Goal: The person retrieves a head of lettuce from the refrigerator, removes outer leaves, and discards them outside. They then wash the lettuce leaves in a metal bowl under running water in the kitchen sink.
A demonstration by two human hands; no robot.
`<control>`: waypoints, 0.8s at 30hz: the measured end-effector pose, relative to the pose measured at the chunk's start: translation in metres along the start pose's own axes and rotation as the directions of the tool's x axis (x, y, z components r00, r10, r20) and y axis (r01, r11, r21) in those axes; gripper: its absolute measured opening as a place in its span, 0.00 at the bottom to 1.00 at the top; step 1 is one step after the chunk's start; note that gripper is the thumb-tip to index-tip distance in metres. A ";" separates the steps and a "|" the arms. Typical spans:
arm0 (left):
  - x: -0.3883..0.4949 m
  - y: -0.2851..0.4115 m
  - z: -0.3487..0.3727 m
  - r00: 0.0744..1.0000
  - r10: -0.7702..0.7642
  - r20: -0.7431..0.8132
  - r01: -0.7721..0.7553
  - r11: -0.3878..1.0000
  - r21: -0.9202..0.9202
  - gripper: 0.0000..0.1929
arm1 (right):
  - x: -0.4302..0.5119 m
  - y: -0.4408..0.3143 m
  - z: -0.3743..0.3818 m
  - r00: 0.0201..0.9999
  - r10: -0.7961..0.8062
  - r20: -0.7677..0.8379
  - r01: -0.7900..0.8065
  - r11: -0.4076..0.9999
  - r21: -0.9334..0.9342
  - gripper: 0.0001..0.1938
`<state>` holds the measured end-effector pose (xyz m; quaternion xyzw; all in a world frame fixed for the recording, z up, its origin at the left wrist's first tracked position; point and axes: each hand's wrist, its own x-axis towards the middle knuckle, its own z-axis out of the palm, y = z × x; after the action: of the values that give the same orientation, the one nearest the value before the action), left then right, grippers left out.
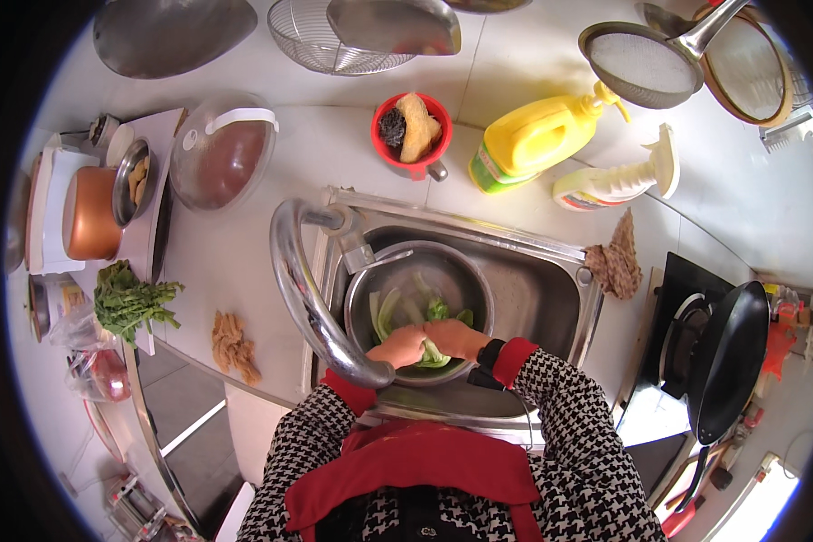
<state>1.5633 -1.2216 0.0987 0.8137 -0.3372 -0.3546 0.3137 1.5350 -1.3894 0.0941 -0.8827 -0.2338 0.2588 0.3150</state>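
Both hands meet over a round steel basin (356, 298) that stands in the steel sink (542, 305). My left hand (400, 347) is closed around a leafy green vegetable (435, 356), partly hidden by the fingers. Touching it, my right hand (455, 338) grips the same greens. Pale stalks (386, 313) and more green leaves (438, 309) lie in the basin beyond the hands. The curved chrome faucet (297, 284) arches over the basin's left side and passes in front of my left wrist.
Left on the counter are a glass lid (223, 156), a tan cloth (233, 347) and leafy greens (130, 301). Behind the sink stand a red strainer (381, 148), a yellow pump bottle (535, 142) and a spray bottle (606, 184). A brown rag (616, 264) and black wok (728, 359) are right.
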 end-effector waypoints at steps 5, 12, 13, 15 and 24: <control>0.003 -0.012 -0.009 0.993 -0.117 0.031 0.119 0.990 -0.077 0.10 | 0.007 0.007 -0.010 0.990 0.135 -0.026 -0.128 0.973 0.195 0.10; -0.004 0.004 -0.028 0.995 0.086 0.042 -0.079 0.988 -0.133 0.09 | -0.004 0.004 -0.024 0.998 0.056 0.020 -0.060 0.931 0.360 0.09; -0.005 0.007 -0.029 0.994 0.096 0.050 -0.087 0.984 -0.156 0.10 | -0.008 0.005 -0.024 1.000 -0.026 -0.013 0.029 0.933 0.359 0.09; -0.008 0.010 -0.034 0.996 0.062 0.065 -0.046 0.975 -0.216 0.11 | -0.014 0.009 -0.025 0.993 0.019 0.120 -0.097 0.720 0.687 0.08; 0.007 -0.005 -0.042 0.978 -0.199 -0.057 0.186 0.965 -0.187 0.13 | -0.001 0.001 -0.014 0.915 0.335 -0.225 -0.120 0.758 0.641 0.18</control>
<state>1.6015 -1.2129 0.1154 0.8236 -0.2110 -0.3817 0.3625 1.5435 -1.3971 0.1029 -0.7838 0.0294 0.2077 0.5845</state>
